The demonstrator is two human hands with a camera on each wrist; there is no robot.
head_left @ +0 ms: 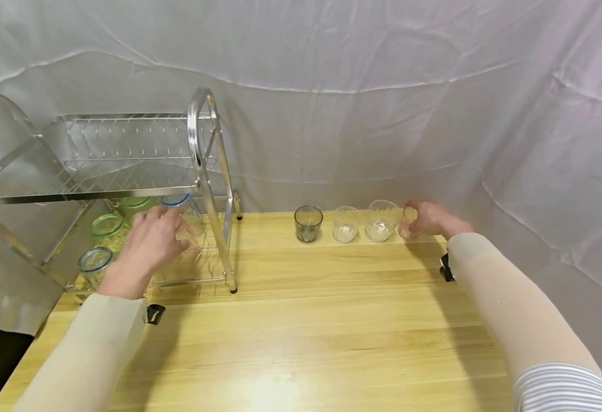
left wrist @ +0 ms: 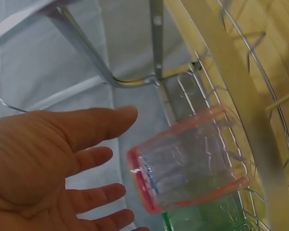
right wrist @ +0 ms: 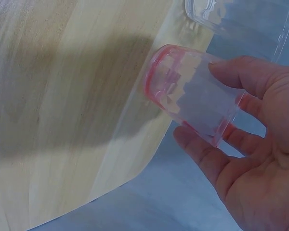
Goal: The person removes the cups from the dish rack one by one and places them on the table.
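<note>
In the left wrist view a clear pink-tinted glass (left wrist: 188, 163) is on the wire lower shelf of the dish rack. My left hand (head_left: 151, 240) is beside it, thumb and fingers spread and apart from its rim. At the far right of the table, my right hand (head_left: 435, 219) holds a second pink-tinted glass (right wrist: 188, 91) between thumb and fingers, near its rim. The base of that glass is at the tabletop. To its left stand two clear glasses (head_left: 381, 221) and a dark grey glass (head_left: 308, 224), in a row.
The metal two-tier dish rack (head_left: 213, 189) stands at the left. Green-rimmed glasses (head_left: 109, 229) and blue-rimmed glasses (head_left: 95, 264) are on its lower shelf. A grey cloth (head_left: 332, 131) hangs behind the wooden table (head_left: 306, 320).
</note>
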